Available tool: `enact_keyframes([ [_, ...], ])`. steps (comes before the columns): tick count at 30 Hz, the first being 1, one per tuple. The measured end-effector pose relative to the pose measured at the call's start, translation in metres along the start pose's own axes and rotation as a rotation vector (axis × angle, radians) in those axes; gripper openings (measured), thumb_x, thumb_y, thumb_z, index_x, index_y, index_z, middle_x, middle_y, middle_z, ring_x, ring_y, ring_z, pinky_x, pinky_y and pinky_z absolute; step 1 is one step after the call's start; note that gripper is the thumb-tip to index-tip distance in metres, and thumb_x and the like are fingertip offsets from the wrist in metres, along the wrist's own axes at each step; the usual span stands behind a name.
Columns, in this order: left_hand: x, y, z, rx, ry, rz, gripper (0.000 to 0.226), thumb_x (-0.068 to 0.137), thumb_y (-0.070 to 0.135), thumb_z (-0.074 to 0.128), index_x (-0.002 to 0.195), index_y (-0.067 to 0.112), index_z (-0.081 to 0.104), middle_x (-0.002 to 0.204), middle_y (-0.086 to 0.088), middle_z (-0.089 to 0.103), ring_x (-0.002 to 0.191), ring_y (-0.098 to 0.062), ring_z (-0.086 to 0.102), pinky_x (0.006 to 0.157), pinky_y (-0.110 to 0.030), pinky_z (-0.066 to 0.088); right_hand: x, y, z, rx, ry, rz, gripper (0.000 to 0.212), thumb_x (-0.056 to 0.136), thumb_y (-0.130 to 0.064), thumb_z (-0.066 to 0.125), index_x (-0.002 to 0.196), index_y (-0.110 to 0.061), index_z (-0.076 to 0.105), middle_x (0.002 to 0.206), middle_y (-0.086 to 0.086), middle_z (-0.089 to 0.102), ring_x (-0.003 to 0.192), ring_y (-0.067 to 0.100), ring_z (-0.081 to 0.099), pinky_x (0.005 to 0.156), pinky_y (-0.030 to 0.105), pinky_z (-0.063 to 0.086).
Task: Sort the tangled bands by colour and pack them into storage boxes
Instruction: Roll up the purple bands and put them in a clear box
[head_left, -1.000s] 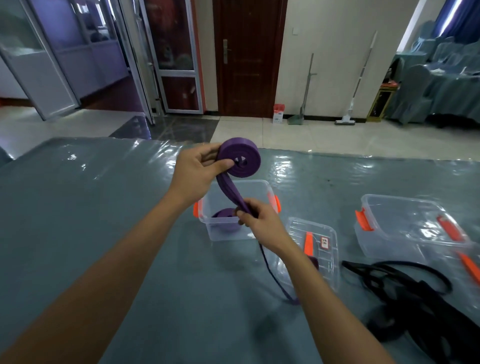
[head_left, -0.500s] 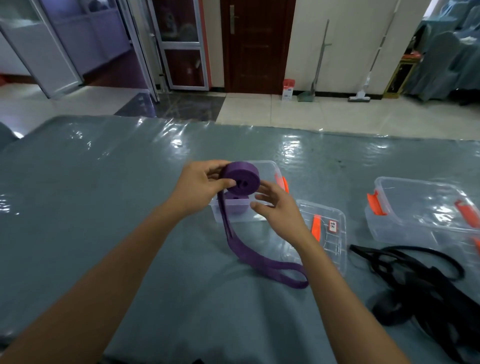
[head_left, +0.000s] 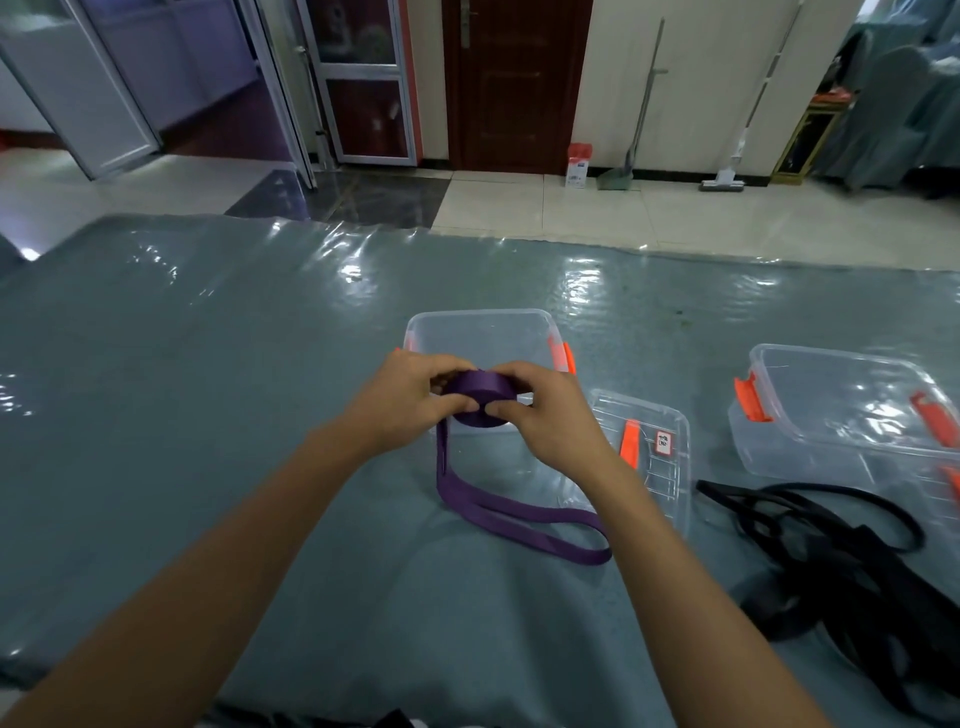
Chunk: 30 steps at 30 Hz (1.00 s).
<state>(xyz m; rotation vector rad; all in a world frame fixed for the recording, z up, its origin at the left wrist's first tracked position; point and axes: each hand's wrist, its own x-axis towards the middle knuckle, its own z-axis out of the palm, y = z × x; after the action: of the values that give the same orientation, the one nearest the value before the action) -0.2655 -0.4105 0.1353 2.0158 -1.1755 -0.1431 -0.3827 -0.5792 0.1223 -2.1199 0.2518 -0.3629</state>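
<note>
1. The room has a pale tiled floor (head_left: 571, 208), a dark brown door (head_left: 511, 83) in a cream wall, and glazed metal-framed doors (head_left: 363, 83) at the left. A broom (head_left: 631, 130) and a mop (head_left: 737, 130) lean on the wall.
2. The desk (head_left: 182, 415) fills the foreground, covered in grey-green cloth under a shiny clear plastic sheet.
3. A tangle of black bands (head_left: 857, 582) lies at the right on the desk.
4. Two clear storage boxes with orange clips stand open: one box (head_left: 483, 332) straight ahead, a second box (head_left: 831, 405) at the right.
5. A clear lid (head_left: 660, 467) lies flat between them; it carries a small red-edged label (head_left: 663, 442), its writing too small to read.
6. The purple band (head_left: 480, 397) is mostly rolled into a coil held over the near rim of the centre box; its loose tail hangs down and loops across the desk.
7. The left hand (head_left: 402, 405) and right hand (head_left: 550, 415) both close around the coil, fingers curled over it and thumbs pressing its front.
</note>
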Motion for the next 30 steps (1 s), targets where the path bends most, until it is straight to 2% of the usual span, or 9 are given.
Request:
enact_keyframes([
  [3, -0.005, 0.003, 0.004, -0.265, 0.080, -0.132, 0.035, 0.077, 0.002, 0.084, 0.100, 0.025, 0.074, 0.089, 0.014, 0.077, 0.087, -0.005, 0.074, 0.087, -0.022, 0.057, -0.003, -0.002, -0.004, 0.216, 0.045, 0.060, 0.029, 0.082, 0.000, 0.075, 0.105, -0.019, 0.073, 0.095, -0.004, 0.076, 0.091, 0.009, 0.071, 0.087, 0.030, 0.057],
  [6, -0.010, 0.003, 0.008, -0.399, 0.122, -0.173, 0.038, 0.077, 0.000, 0.083, 0.103, 0.025, 0.073, 0.095, 0.011, 0.079, 0.092, -0.010, 0.075, 0.089, -0.025, 0.058, -0.008, -0.003, -0.009, 0.549, 0.041, 0.175, 0.032, 0.085, 0.007, 0.070, 0.114, -0.006, 0.070, 0.098, 0.008, 0.077, 0.090, 0.023, 0.074, 0.078, 0.035, 0.062],
  [10, -0.010, 0.004, 0.009, -0.486, 0.125, -0.191, 0.037, 0.078, -0.004, 0.080, 0.105, 0.021, 0.073, 0.097, 0.007, 0.079, 0.094, -0.012, 0.075, 0.088, -0.024, 0.058, -0.013, 0.000, -0.011, 0.813, 0.064, 0.251, 0.035, 0.088, 0.005, 0.067, 0.122, -0.002, 0.065, 0.109, 0.015, 0.075, 0.100, 0.033, 0.072, 0.084, 0.044, 0.061],
  [13, -0.010, 0.002, 0.010, -0.410, 0.090, -0.189, 0.036, 0.079, -0.002, 0.081, 0.108, 0.018, 0.074, 0.098, 0.003, 0.079, 0.092, -0.013, 0.075, 0.087, -0.025, 0.058, -0.015, 0.007, -0.006, 0.717, 0.071, 0.223, 0.038, 0.087, 0.003, 0.070, 0.124, -0.004, 0.064, 0.111, 0.013, 0.074, 0.103, 0.028, 0.072, 0.089, 0.046, 0.059],
  [17, -0.013, -0.010, 0.008, -0.103, -0.019, -0.143, 0.030, 0.077, 0.003, 0.084, 0.104, 0.015, 0.078, 0.087, 0.005, 0.078, 0.081, -0.011, 0.075, 0.081, -0.029, 0.060, -0.012, 0.015, -0.017, -0.042, 0.016, 0.009, 0.047, 0.086, -0.018, 0.077, 0.131, -0.023, 0.063, 0.119, -0.009, 0.070, 0.107, 0.001, 0.064, 0.095, 0.025, 0.053],
  [20, -0.014, -0.011, 0.007, 0.093, -0.062, -0.037, 0.029, 0.078, 0.011, 0.084, 0.106, 0.019, 0.078, 0.080, 0.006, 0.076, 0.073, -0.013, 0.070, 0.075, -0.030, 0.055, -0.010, 0.013, -0.022, -0.192, -0.112, -0.006, 0.046, 0.086, -0.028, 0.077, 0.129, -0.027, 0.064, 0.118, -0.010, 0.070, 0.107, 0.002, 0.062, 0.097, 0.024, 0.049],
  [24, -0.012, -0.002, 0.009, 0.125, -0.041, 0.093, 0.026, 0.080, 0.010, 0.083, 0.104, 0.016, 0.076, 0.081, 0.010, 0.073, 0.074, -0.001, 0.066, 0.074, -0.013, 0.049, -0.010, 0.009, -0.021, -0.143, -0.141, -0.052, 0.028, 0.087, -0.017, 0.074, 0.113, -0.025, 0.071, 0.102, -0.013, 0.073, 0.098, 0.003, 0.064, 0.092, 0.022, 0.049],
  [27, -0.015, -0.001, 0.012, -0.081, 0.063, -0.046, 0.031, 0.076, 0.009, 0.086, 0.105, 0.014, 0.076, 0.092, 0.006, 0.078, 0.084, -0.003, 0.073, 0.084, -0.020, 0.056, -0.009, 0.008, -0.026, 0.076, -0.089, 0.023, 0.028, 0.085, -0.007, 0.074, 0.109, -0.022, 0.073, 0.099, -0.011, 0.074, 0.097, 0.002, 0.067, 0.089, 0.021, 0.053],
  [30, -0.019, 0.005, 0.016, -0.293, 0.137, -0.168, 0.035, 0.075, 0.004, 0.085, 0.104, 0.021, 0.074, 0.093, 0.007, 0.079, 0.087, -0.009, 0.075, 0.086, -0.023, 0.058, -0.011, 0.009, -0.028, 0.415, -0.043, 0.140, 0.029, 0.087, 0.003, 0.070, 0.109, -0.015, 0.072, 0.099, 0.005, 0.076, 0.093, 0.018, 0.072, 0.078, 0.031, 0.061],
])
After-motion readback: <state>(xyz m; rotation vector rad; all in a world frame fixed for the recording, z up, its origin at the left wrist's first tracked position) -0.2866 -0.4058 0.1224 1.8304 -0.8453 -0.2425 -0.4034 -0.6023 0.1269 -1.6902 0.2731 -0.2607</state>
